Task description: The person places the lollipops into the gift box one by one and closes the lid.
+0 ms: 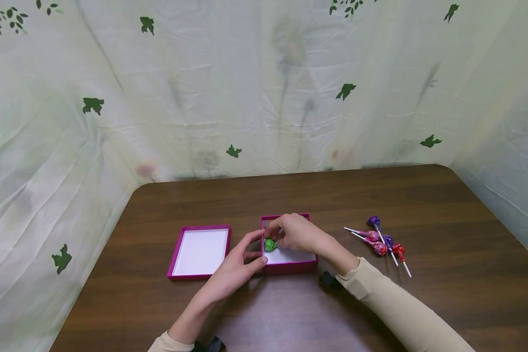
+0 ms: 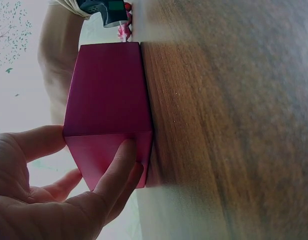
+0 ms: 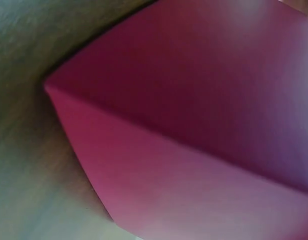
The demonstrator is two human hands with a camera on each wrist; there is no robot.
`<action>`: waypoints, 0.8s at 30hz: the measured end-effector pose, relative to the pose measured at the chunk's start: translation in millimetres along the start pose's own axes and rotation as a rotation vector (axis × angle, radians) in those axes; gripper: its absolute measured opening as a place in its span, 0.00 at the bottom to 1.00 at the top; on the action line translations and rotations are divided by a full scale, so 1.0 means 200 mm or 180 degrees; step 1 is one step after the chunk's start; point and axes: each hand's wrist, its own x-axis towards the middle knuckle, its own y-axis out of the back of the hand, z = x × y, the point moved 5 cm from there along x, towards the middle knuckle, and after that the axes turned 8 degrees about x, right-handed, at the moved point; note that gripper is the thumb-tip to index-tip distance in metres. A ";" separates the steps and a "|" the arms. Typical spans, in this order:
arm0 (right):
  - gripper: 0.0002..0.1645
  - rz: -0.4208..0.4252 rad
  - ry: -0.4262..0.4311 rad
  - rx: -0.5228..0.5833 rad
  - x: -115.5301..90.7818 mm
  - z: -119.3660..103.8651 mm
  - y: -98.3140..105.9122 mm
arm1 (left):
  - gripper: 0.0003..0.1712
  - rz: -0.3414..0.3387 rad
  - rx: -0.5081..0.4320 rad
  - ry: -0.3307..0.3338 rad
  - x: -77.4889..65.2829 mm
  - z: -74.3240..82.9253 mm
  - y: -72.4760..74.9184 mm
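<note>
A magenta box (image 1: 290, 268) with a white inside stands on the table. My right hand (image 1: 300, 233) reaches over its rim, fingers bent down, and pinches a green-wrapped lollipop (image 1: 270, 245) in the box's left part. Its stick is hidden by the hand. My left hand (image 1: 235, 269) touches the box's left side; in the left wrist view its spread fingers (image 2: 114, 172) lie against the end wall and the thumb meets the rim. The right wrist view shows mostly the box's outer walls (image 3: 184, 125), blurred and close.
Left of the box lies a matching magenta lid (image 1: 201, 252), white inside facing up. To the right, several lollipops (image 1: 380, 239) in purple, pink and red wrappers lie in a loose pile on the brown table (image 1: 422, 205). A leaf-patterned curtain (image 1: 264, 98) hangs behind the table.
</note>
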 end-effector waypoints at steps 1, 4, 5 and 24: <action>0.18 0.0008 0.0001 -0.0013 0.00 0.00 0.00 | 0.32 0.0011 -0.0006 -0.0008 0.00 0.00 0.00; 0.17 0.0042 -0.0013 -0.0062 0.00 0.00 0.00 | 0.32 0.0033 -0.0024 -0.0014 0.00 0.00 0.00; 0.17 0.0056 -0.0020 -0.0070 0.00 0.00 0.00 | 0.32 0.0033 -0.0023 -0.0011 0.00 0.00 0.00; 0.13 0.0155 0.0068 0.0307 -0.06 -0.03 0.07 | 0.32 0.0016 0.0034 -0.0016 0.00 0.00 0.00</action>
